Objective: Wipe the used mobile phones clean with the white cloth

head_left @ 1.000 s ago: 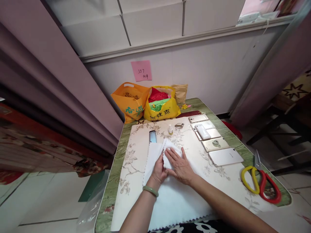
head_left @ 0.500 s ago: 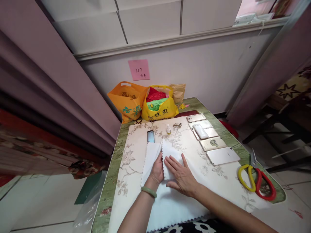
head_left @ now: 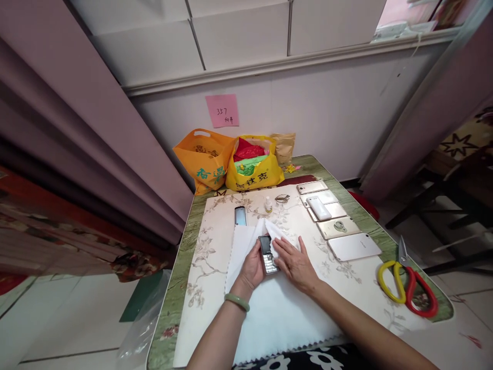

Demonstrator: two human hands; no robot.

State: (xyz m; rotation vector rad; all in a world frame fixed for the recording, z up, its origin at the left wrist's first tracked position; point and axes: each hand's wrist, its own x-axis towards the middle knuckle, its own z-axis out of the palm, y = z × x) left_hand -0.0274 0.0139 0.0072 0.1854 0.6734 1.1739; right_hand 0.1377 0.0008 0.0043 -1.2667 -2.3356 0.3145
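A small keypad phone (head_left: 267, 254) lies face up on a large white cloth (head_left: 277, 313) spread over the table. My left hand (head_left: 252, 267) grips the phone's left side. My right hand (head_left: 295, 262) lies flat beside it, fingers stretched out, pressing a folded flap of the cloth (head_left: 275, 232) away from the phone. A green bangle (head_left: 236, 301) sits on my left wrist.
Several phones (head_left: 339, 227) lie in a row at the right. Yellow-and-red scissors (head_left: 408, 288) rest near the table's right edge. A dark phone (head_left: 240, 216), a tiny bottle (head_left: 268, 205) and a clip (head_left: 282, 198) sit behind the cloth. Orange (head_left: 204, 159) and yellow bags (head_left: 254, 172) stand at the back.
The cloth flap that covered the phone has been pulled aside to the right. The keypad phone now shows between my hands.
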